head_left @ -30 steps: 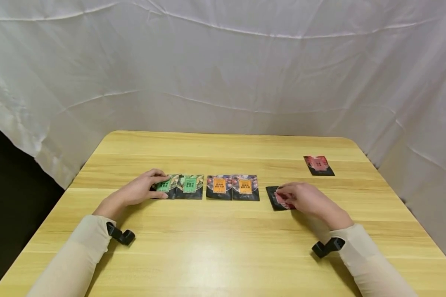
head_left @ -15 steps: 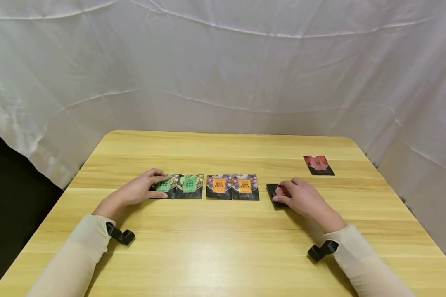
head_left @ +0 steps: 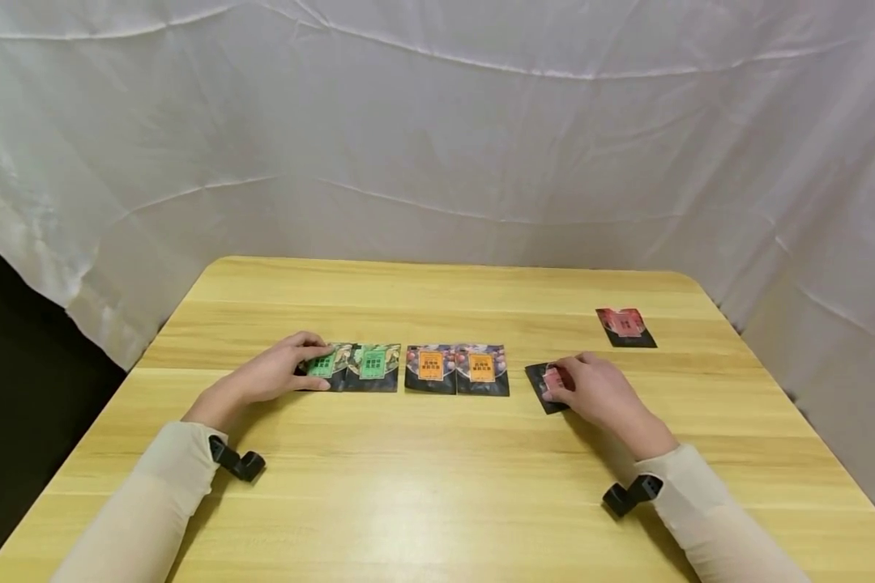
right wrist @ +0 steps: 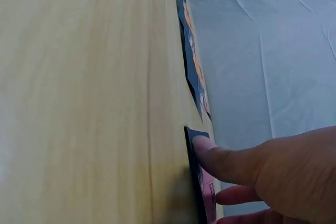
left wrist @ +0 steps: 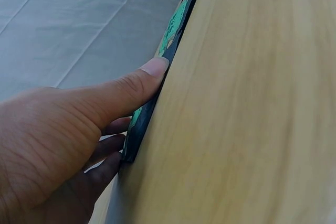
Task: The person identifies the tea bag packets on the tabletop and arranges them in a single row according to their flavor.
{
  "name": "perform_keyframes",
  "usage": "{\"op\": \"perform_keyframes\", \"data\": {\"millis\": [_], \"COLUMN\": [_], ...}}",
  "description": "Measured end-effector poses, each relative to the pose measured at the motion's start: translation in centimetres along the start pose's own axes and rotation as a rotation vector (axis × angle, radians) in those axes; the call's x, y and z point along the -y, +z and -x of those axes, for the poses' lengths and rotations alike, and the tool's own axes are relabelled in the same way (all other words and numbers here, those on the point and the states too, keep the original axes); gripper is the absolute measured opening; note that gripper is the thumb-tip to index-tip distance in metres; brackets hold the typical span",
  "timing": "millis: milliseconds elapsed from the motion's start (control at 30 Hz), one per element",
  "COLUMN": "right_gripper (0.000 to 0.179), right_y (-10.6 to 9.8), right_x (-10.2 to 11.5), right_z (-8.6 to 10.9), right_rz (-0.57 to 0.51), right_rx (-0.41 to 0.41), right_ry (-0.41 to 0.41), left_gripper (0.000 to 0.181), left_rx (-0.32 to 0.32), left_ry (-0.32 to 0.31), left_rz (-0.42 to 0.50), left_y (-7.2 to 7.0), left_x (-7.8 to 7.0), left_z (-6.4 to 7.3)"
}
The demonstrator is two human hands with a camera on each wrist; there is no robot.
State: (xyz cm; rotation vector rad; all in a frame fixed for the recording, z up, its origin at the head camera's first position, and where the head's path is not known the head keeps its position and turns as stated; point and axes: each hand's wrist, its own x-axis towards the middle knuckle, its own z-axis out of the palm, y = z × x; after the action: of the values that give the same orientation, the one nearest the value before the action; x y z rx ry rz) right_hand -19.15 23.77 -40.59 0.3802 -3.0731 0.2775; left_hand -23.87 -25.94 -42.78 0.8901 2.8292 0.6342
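My left hand (head_left: 271, 372) holds the leftmost green-labelled black packet (head_left: 322, 366), thumb on its near edge and fingers around its left side. A second green-labelled packet (head_left: 372, 366) lies against it on the right. With thumb and fingers, my right hand (head_left: 603, 397) pinches a red-labelled black packet (head_left: 539, 384), which lies slightly tilted on the table and is partly covered by the hand. In the right wrist view the thumb presses on top of this red-labelled packet (right wrist: 208, 190). Two orange-labelled packets (head_left: 431, 366) lie side by side between the hands.
Another red-labelled packet (head_left: 625, 325) lies askew at the far right of the wooden table (head_left: 408, 470). A pale cloth (head_left: 437, 162) hangs behind the table. Each wrist wears a small black camera (head_left: 246, 465).
The right hand has shifted slightly leftward and away from me, its thumb now nearer the red-labelled packet's near edge. That packet has turned a little. The left hand stays still.
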Motion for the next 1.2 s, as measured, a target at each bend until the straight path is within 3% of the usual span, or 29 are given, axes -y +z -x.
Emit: {"op": "perform_keyframes", "data": {"millis": [333,567,733,967,1200], "right_gripper": [0.047,0.052,0.058,0.053,0.059], "right_y": [0.1,0.3,0.4,0.8,0.7], "right_x": [-0.2,-0.5,-0.8,-1.5,-1.8], "right_z": [-0.3,-0.6,-0.9,-1.7,-2.7], "right_rz": [0.061,-0.017,-0.106,-0.171,-0.214], "right_rx": [-0.001,0.057,0.052,0.054,0.149], "right_ry": [-0.025,-0.026,-0.018,-0.039,-0.064], "left_gripper": [0.072,0.070,0.071,0.071,0.070], "left_rx": [-0.002,-0.001,-0.003,-0.005,-0.006], "left_ry": [0.001,0.001,0.006,0.008,0.006], "left_rz": [-0.007,-0.006,-0.007,-0.009,-0.005], "left_y": [0.2,0.3,0.2,0.2,0.2], "left_x": [0.0,0.1,0.1,0.1,0.0], "left_z": [0.0,0.0,0.0,-0.1,0.0]}}
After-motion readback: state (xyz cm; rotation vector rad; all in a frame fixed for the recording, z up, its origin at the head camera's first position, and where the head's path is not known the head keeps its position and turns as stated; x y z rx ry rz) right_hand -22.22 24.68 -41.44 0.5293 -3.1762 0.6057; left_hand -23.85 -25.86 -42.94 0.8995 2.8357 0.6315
